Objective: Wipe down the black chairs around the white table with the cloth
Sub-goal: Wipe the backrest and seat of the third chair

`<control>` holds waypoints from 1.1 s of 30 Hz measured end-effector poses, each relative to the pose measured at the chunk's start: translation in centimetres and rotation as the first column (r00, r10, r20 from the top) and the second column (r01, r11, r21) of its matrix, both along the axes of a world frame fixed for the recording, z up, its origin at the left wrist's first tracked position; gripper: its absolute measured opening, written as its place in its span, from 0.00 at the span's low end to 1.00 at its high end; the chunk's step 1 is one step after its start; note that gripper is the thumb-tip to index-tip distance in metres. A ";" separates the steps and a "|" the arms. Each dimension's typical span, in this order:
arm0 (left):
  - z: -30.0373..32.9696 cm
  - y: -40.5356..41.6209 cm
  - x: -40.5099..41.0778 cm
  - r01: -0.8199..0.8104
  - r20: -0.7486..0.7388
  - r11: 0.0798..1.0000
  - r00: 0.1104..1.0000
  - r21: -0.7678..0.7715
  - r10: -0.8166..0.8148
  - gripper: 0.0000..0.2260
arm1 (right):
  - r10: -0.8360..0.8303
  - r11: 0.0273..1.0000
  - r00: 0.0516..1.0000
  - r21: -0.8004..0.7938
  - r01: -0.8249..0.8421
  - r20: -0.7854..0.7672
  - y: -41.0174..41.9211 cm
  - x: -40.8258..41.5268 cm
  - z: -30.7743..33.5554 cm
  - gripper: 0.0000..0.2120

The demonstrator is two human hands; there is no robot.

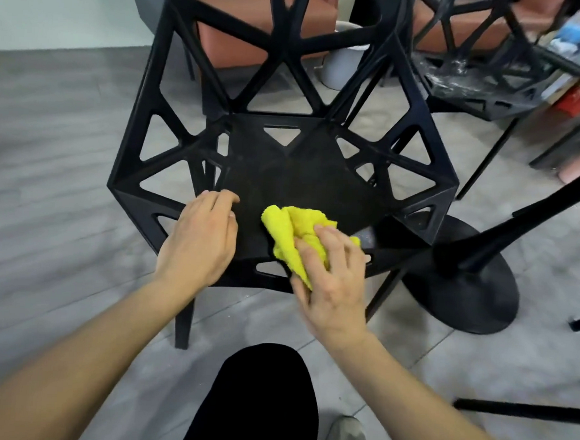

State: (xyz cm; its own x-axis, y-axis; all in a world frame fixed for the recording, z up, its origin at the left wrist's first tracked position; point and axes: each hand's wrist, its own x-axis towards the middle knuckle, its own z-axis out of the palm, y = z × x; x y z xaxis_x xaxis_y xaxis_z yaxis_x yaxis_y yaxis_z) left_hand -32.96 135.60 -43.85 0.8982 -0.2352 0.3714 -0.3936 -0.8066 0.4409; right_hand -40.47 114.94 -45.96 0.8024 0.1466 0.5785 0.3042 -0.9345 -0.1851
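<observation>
Grey floor (51, 176), black chair (300, 173) backrest away, right hand (332, 288) pinching cloth (291, 233)

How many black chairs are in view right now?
2: one chair under both hands, being wiped; a second chair at upper right, partly cut off. Others may be out of frame.

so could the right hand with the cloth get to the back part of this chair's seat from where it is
Probably yes. The right hand presses the yellow cloth on the seat's front edge, and the black chair seat behind it lies bare, with nothing between.
</observation>
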 end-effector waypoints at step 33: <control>6.5 12.7 5.4 -0.375 -0.340 0.852 0.906 -0.366 0.253 0.10 | 0.199 0.943 0.972 0.295 -0.154 -0.127 20.0 6.4 1.9 0.25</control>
State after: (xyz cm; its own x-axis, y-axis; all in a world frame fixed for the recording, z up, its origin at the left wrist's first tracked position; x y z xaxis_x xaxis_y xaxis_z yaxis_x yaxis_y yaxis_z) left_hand -27.53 148.28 -37.33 0.9750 0.1972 0.1025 0.0329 -0.5843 0.8109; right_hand -34.05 134.93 -44.09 0.8605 0.1434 0.4888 0.4067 -0.7713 -0.4897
